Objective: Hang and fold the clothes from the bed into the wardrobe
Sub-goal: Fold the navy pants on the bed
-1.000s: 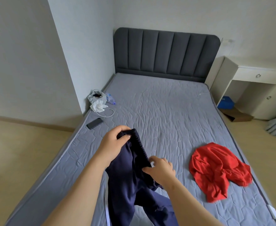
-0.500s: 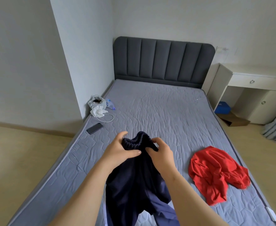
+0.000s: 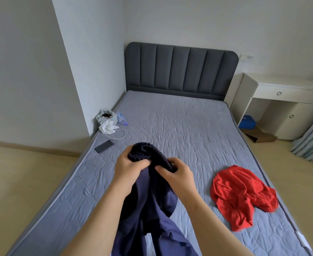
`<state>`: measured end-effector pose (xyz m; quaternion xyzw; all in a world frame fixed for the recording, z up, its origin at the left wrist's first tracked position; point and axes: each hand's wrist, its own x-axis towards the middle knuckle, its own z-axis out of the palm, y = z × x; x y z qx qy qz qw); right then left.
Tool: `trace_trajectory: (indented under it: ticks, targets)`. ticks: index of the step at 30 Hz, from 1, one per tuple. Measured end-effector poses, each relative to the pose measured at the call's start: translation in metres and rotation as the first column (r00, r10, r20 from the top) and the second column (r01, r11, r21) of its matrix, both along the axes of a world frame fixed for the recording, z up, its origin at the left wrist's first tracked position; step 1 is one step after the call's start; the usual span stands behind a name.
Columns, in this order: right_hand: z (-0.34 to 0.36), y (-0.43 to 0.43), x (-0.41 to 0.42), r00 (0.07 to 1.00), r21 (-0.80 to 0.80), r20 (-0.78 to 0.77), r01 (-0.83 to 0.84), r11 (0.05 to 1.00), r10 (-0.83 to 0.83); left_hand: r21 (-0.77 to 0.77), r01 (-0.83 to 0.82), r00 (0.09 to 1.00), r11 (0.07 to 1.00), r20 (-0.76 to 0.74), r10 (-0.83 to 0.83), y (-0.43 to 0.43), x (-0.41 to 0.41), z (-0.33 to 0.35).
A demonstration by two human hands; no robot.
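At the left edge of the bed (image 3: 189,122), mid-frame, lie a white bag (image 3: 106,120) and a phone (image 3: 104,146); at centre the left hand (image 3: 129,166), fingers clenched, grips the bunched waistband of the navy trousers (image 3: 148,193), whose legs trail to the bottom edge; the right hand (image 3: 177,174) pinches the same band, probably to straighten it for folding; lower right, a red garment (image 3: 240,194) lies crumpled on the bed.
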<state>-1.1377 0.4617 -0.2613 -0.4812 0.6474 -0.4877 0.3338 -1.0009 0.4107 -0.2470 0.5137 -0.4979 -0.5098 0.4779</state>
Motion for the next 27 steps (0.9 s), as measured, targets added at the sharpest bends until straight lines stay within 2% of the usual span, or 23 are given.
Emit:
trace_trajectory:
  ticks: [5,7,9,11,14,21,24,27]
  targets:
    - [-0.003,-0.001,-0.001,0.969,0.048,0.238,0.048,0.998,-0.058,0.061,-0.101,0.963,0.993,-0.246,0.113,-0.008,0.002,0.016]
    - [-0.001,-0.003,-0.001,0.933,0.022,0.356,0.049,0.999,-0.053,0.157,-0.112,0.902,0.981,-0.398,0.167,-0.006,0.003,0.019]
    - [0.001,-0.006,0.0,0.894,0.008,0.446,0.039,0.999,-0.039,0.27,-0.041,0.809,0.962,-0.556,0.191,-0.005,0.003,0.024]
    - [0.005,-0.01,0.005,0.904,-0.018,0.428,-0.001,1.0,0.009,0.291,0.055,0.775,0.955,-0.616,0.143,-0.006,0.0,0.031]
    - [0.028,-0.025,0.011,0.924,-0.149,0.381,0.025,0.988,0.034,0.233,0.128,0.755,0.964,-0.653,0.057,-0.013,-0.01,0.058]
    - [0.148,-0.068,0.01,0.938,-0.4,0.337,0.065,0.914,0.081,-0.01,0.121,0.724,0.993,-0.684,-0.095,-0.052,-0.018,0.17]
    - [0.209,-0.075,0.001,0.961,-0.517,0.264,0.07,0.853,0.081,-0.131,0.122,0.711,0.984,-0.68,-0.179,-0.069,-0.02,0.228]
    - [0.265,-0.075,-0.01,0.961,-0.601,0.26,0.082,0.795,0.097,-0.261,0.143,0.705,0.955,-0.65,-0.283,-0.078,-0.021,0.277]
